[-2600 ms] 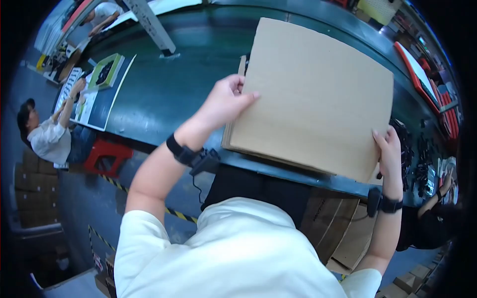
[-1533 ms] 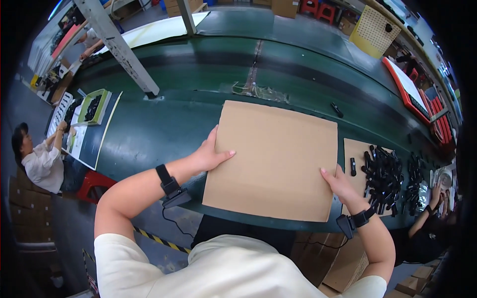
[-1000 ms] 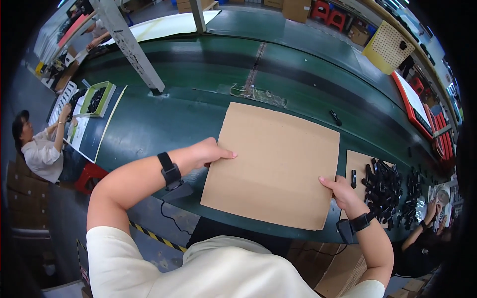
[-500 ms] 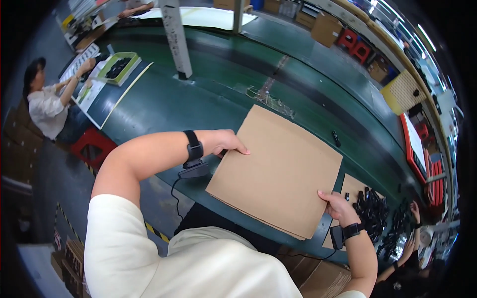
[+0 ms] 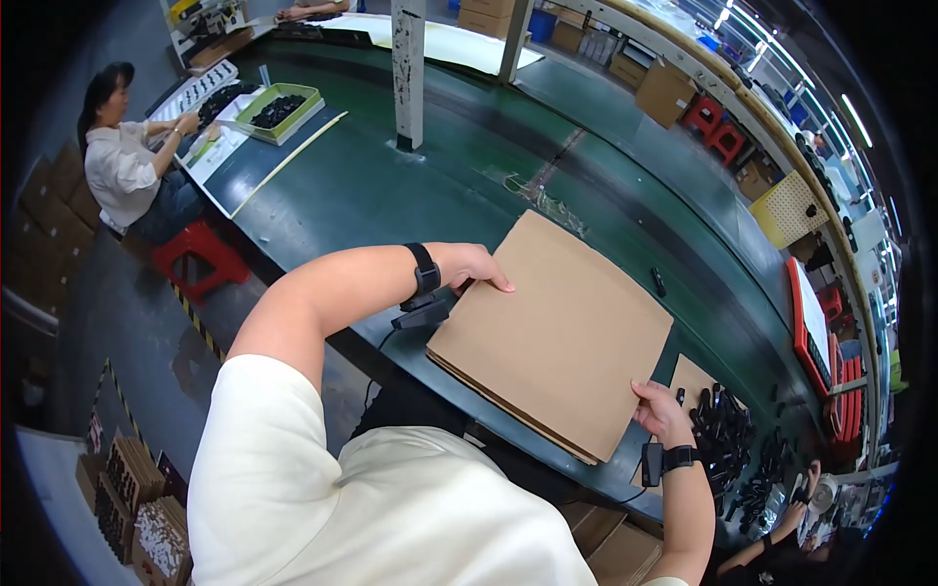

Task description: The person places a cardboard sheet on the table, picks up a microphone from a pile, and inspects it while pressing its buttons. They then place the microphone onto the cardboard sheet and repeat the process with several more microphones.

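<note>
A stack of brown cardboard sheets (image 5: 557,332) lies at a slant on the green worktable, its near corner by the front edge. My left hand (image 5: 476,269) grips the stack's upper left side, thumb on top and the other fingers hidden underneath or behind. At the lower right side my right hand (image 5: 661,408) holds the edge in the same way, thumb on the top sheet. Several layers show along the near edge. Both wrists wear black straps with small dark devices.
Right of the stack, black slender parts (image 5: 721,430) lie heaped on another cardboard piece (image 5: 692,379). One small black part (image 5: 659,282) lies beyond the stack. A white post (image 5: 407,78) rises from the table (image 5: 342,215). A co-worker (image 5: 132,156) sits far left near a green tray (image 5: 281,109).
The view has swung a little to the left. Both hands keep hold of the cardboard stack, whose layered near edge now shows thicker. The left forearm has shifted rightward in the picture.
</note>
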The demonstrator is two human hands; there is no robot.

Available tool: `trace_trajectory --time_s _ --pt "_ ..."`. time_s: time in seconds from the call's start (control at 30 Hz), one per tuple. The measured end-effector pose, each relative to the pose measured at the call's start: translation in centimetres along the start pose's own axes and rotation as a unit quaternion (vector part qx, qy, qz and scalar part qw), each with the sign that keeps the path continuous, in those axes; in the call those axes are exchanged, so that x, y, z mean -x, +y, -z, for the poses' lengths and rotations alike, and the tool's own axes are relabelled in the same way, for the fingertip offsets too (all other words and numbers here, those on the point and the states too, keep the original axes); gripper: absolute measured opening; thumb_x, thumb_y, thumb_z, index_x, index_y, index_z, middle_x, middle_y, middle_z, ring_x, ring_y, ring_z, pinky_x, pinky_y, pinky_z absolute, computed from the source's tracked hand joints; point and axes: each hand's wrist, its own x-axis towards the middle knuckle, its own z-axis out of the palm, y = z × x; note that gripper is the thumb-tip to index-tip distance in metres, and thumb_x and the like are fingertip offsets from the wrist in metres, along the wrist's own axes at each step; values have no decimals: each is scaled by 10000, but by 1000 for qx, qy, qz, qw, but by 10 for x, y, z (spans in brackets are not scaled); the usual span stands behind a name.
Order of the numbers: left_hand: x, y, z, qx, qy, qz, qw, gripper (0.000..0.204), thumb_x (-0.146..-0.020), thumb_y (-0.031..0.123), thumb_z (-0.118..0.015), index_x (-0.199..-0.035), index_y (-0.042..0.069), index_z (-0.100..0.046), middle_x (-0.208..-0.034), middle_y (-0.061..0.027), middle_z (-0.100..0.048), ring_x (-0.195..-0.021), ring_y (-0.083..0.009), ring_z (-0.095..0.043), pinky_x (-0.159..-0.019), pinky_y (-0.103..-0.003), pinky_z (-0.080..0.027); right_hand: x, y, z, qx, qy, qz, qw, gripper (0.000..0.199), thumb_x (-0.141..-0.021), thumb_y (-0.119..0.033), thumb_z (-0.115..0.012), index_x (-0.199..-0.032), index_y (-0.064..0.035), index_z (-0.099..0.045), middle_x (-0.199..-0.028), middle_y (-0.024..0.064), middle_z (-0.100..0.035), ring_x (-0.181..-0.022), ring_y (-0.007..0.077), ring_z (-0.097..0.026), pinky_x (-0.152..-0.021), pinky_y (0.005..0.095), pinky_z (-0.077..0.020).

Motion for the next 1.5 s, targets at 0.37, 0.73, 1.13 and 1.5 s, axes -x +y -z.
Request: trace_trajectory --time_s 0.37,0.73,1.13,1.5 --pt "30 -46 112 64 63 7 996 501 -747 89 -807 -1145 -112 -581 -1086 -201 -657 -959 -325 -674 -808 -497 -550 -41 1 -124 25 -29 7 999 384 -903 -148 -650 -1207 65 -551 -1158 145 -647 -1035 274 -650 -931 437 -524" --pt "66 -101 274 108 125 13 986 516 -756 63 -785 -1163 -152 -552 -1132 -229 -640 -1021 -340 -655 -883 -462 -529 -110 -14 -285 55 -101 9 993 363 -924 -171 -627 -1181 78 -560 -1114 154 -661 -1007 250 -659 -909 404 -528" --pt "61 -116 384 139 135 -14 981 514 -735 28 -777 -1166 -145 -557 -1121 -221 -652 -1001 -331 -664 -883 -442 -525 -154 -29 -381 28 -126 41 991 340 -894 -179 -679 -1109 67 -586 -1051 146 -676 -945 241 -676 -869 384 -543" --pt "47 -111 413 139 158 -36 977 521 -731 24 -767 -1173 -139 -546 -1096 -207 -667 -958 -325 -679 -876 -455 -529 -163 -44 -402 17 -123 54 991 365 -887 -184 -693 -1108 84 -581 -1063 160 -671 -951 253 -677 -874 390 -548"
